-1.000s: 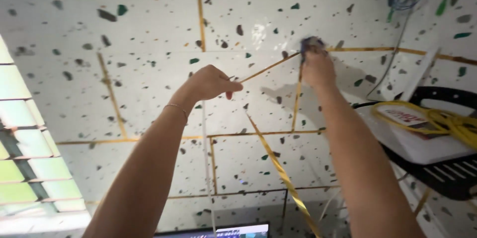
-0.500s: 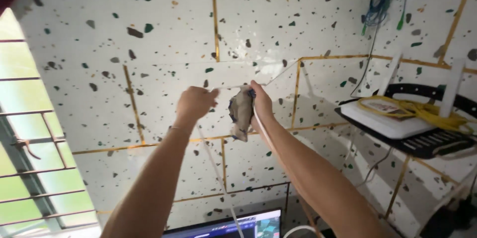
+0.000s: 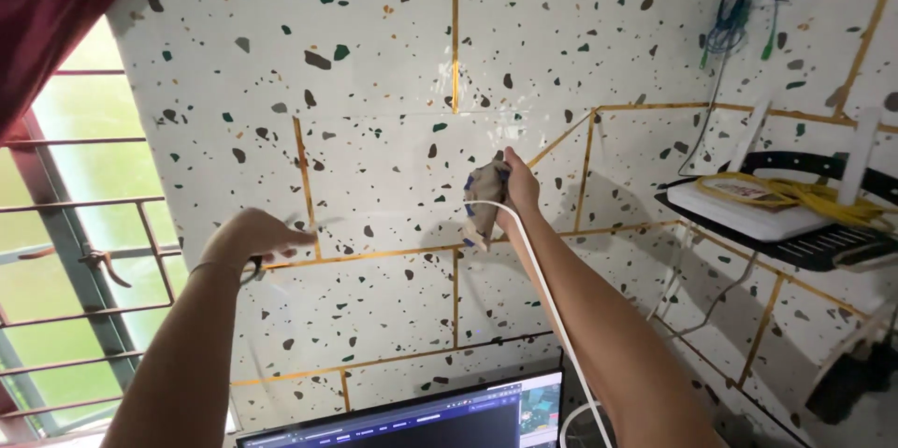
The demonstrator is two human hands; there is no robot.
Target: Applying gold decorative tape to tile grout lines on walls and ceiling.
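My right hand [image 3: 517, 184] is raised against the speckled tiled wall [image 3: 393, 83] and grips a crumpled grey cloth [image 3: 484, 201] with blue marks. A white cable [image 3: 547, 298] runs from near that hand down along my forearm. My left hand [image 3: 251, 238] hovers lower left of it, fingers loosely spread, close to the wall and holding nothing. Yellow strips [image 3: 456, 27] run across the wall between the tiles.
A black wall shelf [image 3: 814, 242] at right carries a white router [image 3: 758, 214] with antennas and a yellow cable [image 3: 804, 194]. Blue and green cables [image 3: 730, 22] hang above it. A barred window [image 3: 84, 252] and red curtain [image 3: 47, 8] are at left. A laptop screen [image 3: 421, 415] is below.
My left hand has swung left and down, away from my right hand. My right hand with the cloth came down from higher on the wall, and my view has shifted toward the window.
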